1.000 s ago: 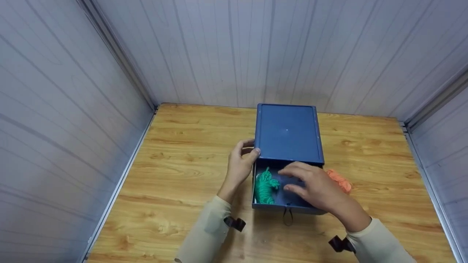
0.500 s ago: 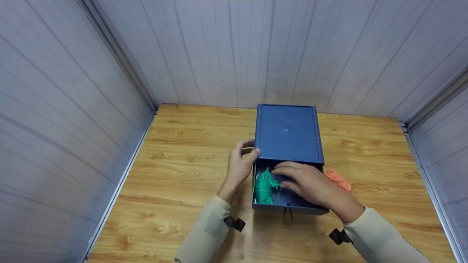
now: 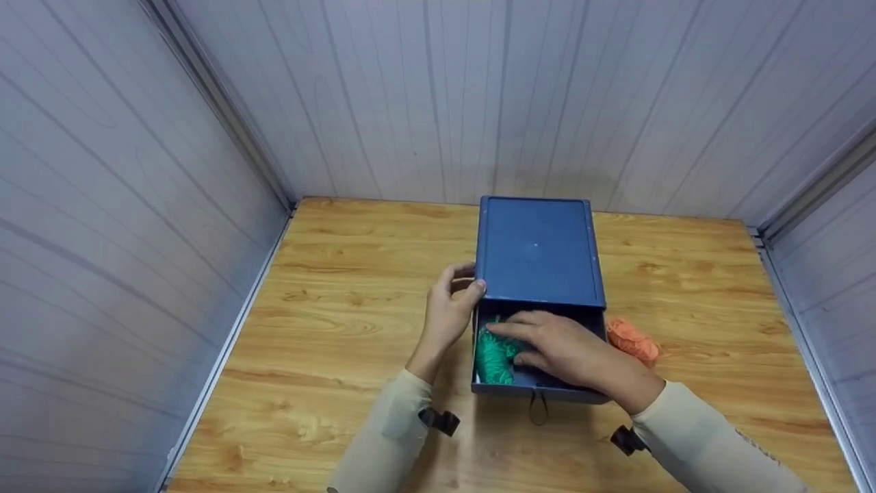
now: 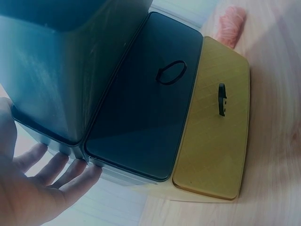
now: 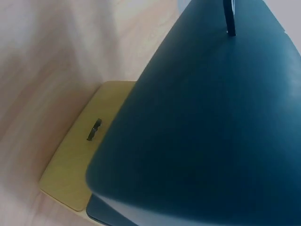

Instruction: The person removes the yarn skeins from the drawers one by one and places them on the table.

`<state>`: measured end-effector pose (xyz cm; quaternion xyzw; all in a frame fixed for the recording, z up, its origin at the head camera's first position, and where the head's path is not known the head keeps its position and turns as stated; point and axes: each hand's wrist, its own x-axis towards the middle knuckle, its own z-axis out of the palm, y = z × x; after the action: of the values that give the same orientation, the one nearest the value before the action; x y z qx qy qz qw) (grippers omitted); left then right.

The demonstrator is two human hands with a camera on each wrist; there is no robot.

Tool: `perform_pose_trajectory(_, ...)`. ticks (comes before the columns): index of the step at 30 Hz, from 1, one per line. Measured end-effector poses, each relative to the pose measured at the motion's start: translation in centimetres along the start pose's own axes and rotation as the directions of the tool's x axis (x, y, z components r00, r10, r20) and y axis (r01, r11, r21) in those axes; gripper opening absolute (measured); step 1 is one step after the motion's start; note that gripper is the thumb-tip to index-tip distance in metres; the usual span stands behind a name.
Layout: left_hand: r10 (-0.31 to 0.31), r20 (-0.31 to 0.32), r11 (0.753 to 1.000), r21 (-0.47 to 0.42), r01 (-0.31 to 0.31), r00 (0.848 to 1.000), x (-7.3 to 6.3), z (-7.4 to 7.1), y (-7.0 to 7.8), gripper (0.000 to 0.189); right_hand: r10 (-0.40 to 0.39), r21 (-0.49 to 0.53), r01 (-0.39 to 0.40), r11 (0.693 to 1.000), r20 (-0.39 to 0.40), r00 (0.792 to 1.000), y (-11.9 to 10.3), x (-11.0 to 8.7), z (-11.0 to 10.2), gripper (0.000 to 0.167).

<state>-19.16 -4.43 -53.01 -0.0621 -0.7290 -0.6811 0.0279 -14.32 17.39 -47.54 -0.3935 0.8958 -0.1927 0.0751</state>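
A blue drawer cabinet [image 3: 537, 250] has its top drawer [image 3: 503, 389] pulled out toward me. Inside, against the drawer's left wall, lies a bundle of green yarn [image 3: 494, 361]. My right hand [image 3: 564, 346] reaches into the drawer from the right; its fingers extend over the yarn's top end and the thumb is beside it. Whether they touch it I cannot tell. In the right wrist view the drawer front hides this hand. My left hand [image 3: 448, 311] rests against the cabinet's left side, thumb at the top front corner, fingertips on the side wall [image 4: 84, 176].
A bundle of orange yarn [image 3: 633, 341] lies on the wooden table [image 3: 342, 329], right of the cabinet. Below the pulled-out drawer are a shut dark drawer [image 4: 141, 108] and a yellow one [image 4: 207, 150], each with a dark pull loop. Panel walls stand behind and at both sides.
My right hand has moved left and lower inside the drawer, from beside the green yarn to over its top end. The left hand has stayed on the cabinet.
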Motion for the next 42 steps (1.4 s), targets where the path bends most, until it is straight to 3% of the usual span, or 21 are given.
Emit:
perform_pose_trajectory(11,0.017,-0.022,1.000,0.021,-0.017,1.000,-0.02,0.10,-0.03,0.038,0.011,0.008,-0.011,1.000,-0.032,0.999,-0.04,0.05,0.14,0.030)
perform_pose_trajectory(14,0.019,-0.023,1.000,0.017,-0.018,1.000,0.02,0.10,-0.11,0.038,0.019,0.018,-0.019,1.000,-0.037,0.999,-0.06,0.15,0.22,0.031)
perform_pose_trajectory(21,0.016,-0.022,1.000,0.018,-0.015,1.000,-0.03,0.08,-0.18,0.039,0.023,0.019,-0.023,1.000,-0.009,1.000,-0.18,0.26,0.45,0.058)
perform_pose_trajectory(28,0.024,-0.022,1.000,0.011,-0.024,0.999,0.08,0.15,-0.19,0.038,0.016,0.064,-0.013,0.998,-0.036,0.999,-0.08,0.30,0.55,0.039)
perform_pose_trajectory(36,0.009,-0.019,1.000,0.014,-0.009,1.000,0.07,0.13,-0.08,0.039,-0.022,0.095,0.025,0.995,-0.037,0.999,0.04,0.17,0.59,0.039)
perform_pose_trajectory(42,0.000,-0.008,1.000,0.002,0.000,1.000,0.08,0.04,-0.12,0.039,-0.073,0.106,0.082,0.991,-0.087,0.994,-0.12,-0.10,0.47,0.036)
